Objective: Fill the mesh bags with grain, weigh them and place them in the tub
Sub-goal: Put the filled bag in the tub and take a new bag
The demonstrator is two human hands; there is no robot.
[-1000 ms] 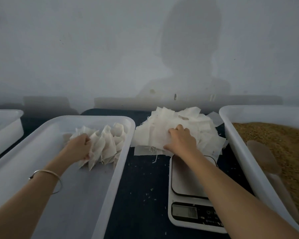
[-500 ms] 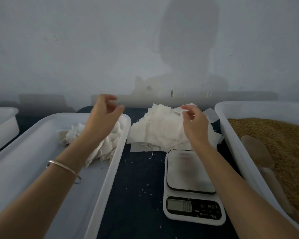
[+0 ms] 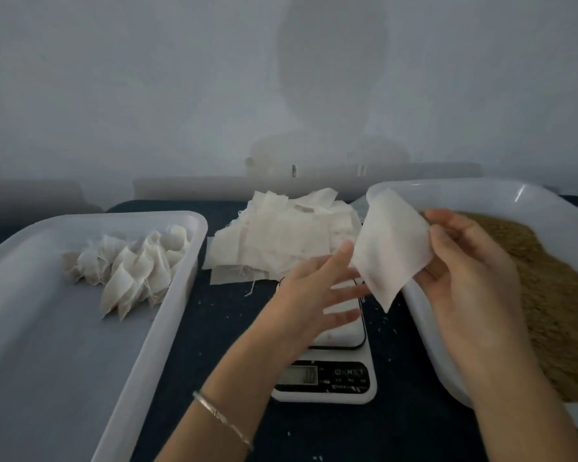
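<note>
The right hand (image 3: 461,271) holds one empty mesh bag (image 3: 392,248) pinched at its right edge, lifted above the near left rim of the grain tub (image 3: 424,315). The bag is flat, white and tilted, with one corner pointing down toward the scale (image 3: 327,368). The left hand (image 3: 314,288) is spread wide with fingers apart, holding nothing; its thumb tip comes up just beside the bag's left edge, and I cannot tell whether it touches.

The grain tub on the right is a white plastic tray filled across most of its floor with brown grain (image 3: 554,301), which lies in a broad, uneven bed reaching toward the far wall.

The tub (image 3: 47,345) on the left is a white rectangular tray, mostly bare. In its far right corner sits a cluster of filled bags (image 3: 131,265), crumpled and leaning against each other, some touching the tray's right wall.

Between the two trays, on the dark tabletop (image 3: 221,328), lies a loose heap of empty bags (image 3: 287,238), flat white squares piled unevenly, a few loose threads trailing from the near edge. The scale sits just in front of that heap, its platform partly covered by the left hand, its display too blurred to read. Scattered pale grains dot the tabletop around it. A thin bracelet (image 3: 222,420) circles the left wrist.
</note>
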